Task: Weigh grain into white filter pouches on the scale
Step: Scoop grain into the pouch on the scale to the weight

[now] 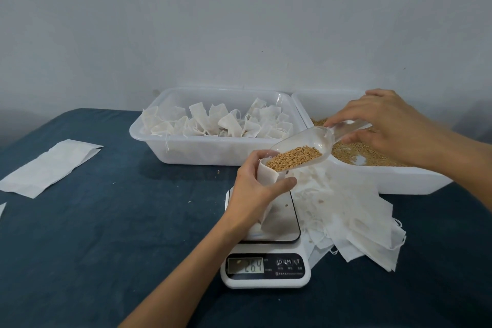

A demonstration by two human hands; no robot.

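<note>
My left hand (253, 189) grips a white filter pouch (266, 176) upright on the scale (282, 224), holding its mouth wide. My right hand (386, 125) holds the handle of a clear plastic scoop (316, 141). The scoop tilts down to the left, and the golden grain (292, 158) in it lies at the pouch's mouth. The scale's display (246, 265) shows a reading near 26.4.
A white tub (186, 152) of filled, tied pouches stands behind the scale. A second white tub (386, 181) with loose grain sits at the right. Empty pouches (354, 221) are piled right of the scale. Flat white sheets (50, 165) lie at the left on the blue cloth.
</note>
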